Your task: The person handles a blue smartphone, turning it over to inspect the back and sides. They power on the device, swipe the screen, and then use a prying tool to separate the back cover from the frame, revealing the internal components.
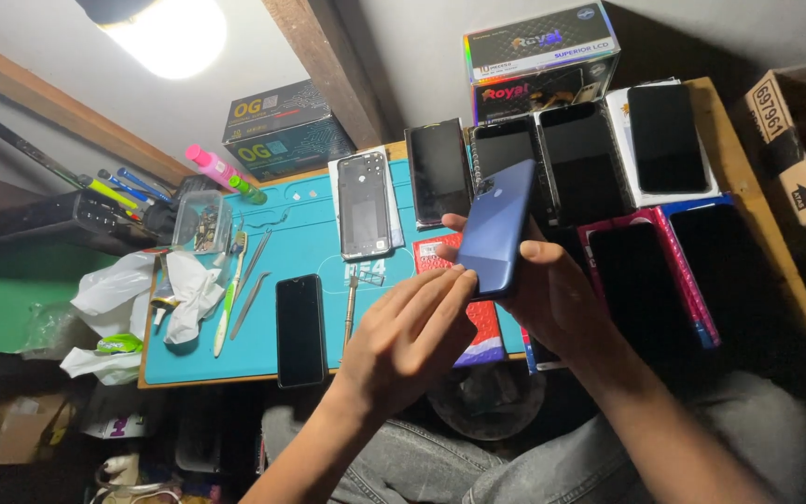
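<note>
Steady — your right hand (552,294) clamps the blue phone (496,229); left hand (412,331), fingers together, presses its lower edge — keep that pressure even.

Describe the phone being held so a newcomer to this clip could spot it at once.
Start at the teal mat on the wooden table. Above its right edge, the right hand holds a blue phone tilted, back side up, with the left hand fingertips on its lower edge. It is the only phone off the table, and blue where the neighbours show black screens.
</note>
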